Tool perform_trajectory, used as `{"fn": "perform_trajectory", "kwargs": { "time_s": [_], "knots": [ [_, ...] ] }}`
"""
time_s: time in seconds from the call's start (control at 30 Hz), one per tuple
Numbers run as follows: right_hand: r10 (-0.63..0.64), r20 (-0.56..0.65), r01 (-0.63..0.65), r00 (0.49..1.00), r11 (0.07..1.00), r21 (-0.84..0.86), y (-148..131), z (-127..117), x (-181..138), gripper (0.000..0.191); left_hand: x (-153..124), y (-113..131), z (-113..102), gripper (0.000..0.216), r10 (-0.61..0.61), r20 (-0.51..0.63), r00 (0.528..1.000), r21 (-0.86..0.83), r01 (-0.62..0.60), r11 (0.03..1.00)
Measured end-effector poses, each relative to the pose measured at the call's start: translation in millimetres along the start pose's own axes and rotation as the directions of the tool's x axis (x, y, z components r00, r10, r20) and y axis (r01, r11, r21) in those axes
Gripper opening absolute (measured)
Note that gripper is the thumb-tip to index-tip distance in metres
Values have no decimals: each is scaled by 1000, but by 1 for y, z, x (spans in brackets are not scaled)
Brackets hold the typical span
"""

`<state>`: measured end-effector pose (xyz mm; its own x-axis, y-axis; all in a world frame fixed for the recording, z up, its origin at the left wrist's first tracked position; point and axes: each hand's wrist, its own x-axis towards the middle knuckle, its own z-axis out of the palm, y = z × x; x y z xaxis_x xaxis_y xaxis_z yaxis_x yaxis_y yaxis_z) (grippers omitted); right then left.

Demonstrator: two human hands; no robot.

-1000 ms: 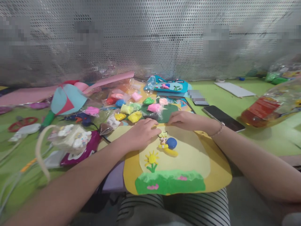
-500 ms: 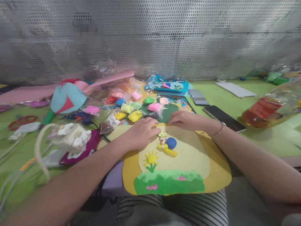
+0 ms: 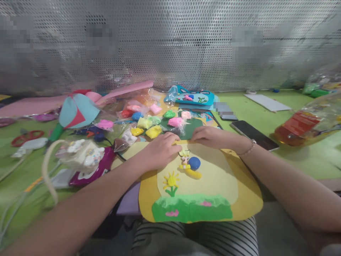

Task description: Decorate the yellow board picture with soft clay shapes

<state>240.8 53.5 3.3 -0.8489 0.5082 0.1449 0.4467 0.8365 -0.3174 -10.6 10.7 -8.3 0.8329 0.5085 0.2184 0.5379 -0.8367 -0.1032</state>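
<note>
A yellow card (image 3: 247, 202) lies in front of me with a pale yellow sheet (image 3: 218, 177) on it. On the sheet are a clay snail with a blue shell (image 3: 191, 165), a clay sun flower (image 3: 171, 182) and a green clay grass strip (image 3: 191, 209). My left hand (image 3: 160, 152) and my right hand (image 3: 210, 137) rest at the sheet's top edge. Their fingers are curled and meet over a thin yellow bit there. I cannot make out what that bit is.
Behind the card lie several bagged clay lumps (image 3: 153, 132) in many colours and a dark green sheet (image 3: 190, 128). A phone (image 3: 252, 134) lies to the right and a bagged bottle (image 3: 306, 124) at far right. Scissors (image 3: 25, 136), a teal paper cone (image 3: 76, 112) and a toy bag (image 3: 82, 156) are on the left. A perforated metal screen (image 3: 170, 46) stands behind.
</note>
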Motion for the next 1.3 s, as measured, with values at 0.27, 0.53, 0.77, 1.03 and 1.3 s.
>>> {"fn": "perform_trajectory", "kwargs": {
  "time_s": [0.27,0.53,0.77,1.03,1.3],
  "knots": [
    [13,6,-13,1000,1000,3,-1,-1,0,27,0,1,-2,18,3,10,1000,-40,-2,999],
    [11,6,-11,1000,1000,-6,-2,-1,0,28,1,2,-3,22,-2,-5,1000,-99,1,995],
    [23,14,-23,1000,1000,-4,-2,-1,0,28,0,3,-3,28,-25,-16,1000,-140,23,990],
    [25,24,-25,999,1000,3,-4,-2,0,29,1,3,-3,28,-38,3,999,-177,38,984],
    [26,37,-26,999,1000,-6,-5,-3,-1,29,1,9,-7,33,75,-98,992,-274,-100,957]
  ]
}}
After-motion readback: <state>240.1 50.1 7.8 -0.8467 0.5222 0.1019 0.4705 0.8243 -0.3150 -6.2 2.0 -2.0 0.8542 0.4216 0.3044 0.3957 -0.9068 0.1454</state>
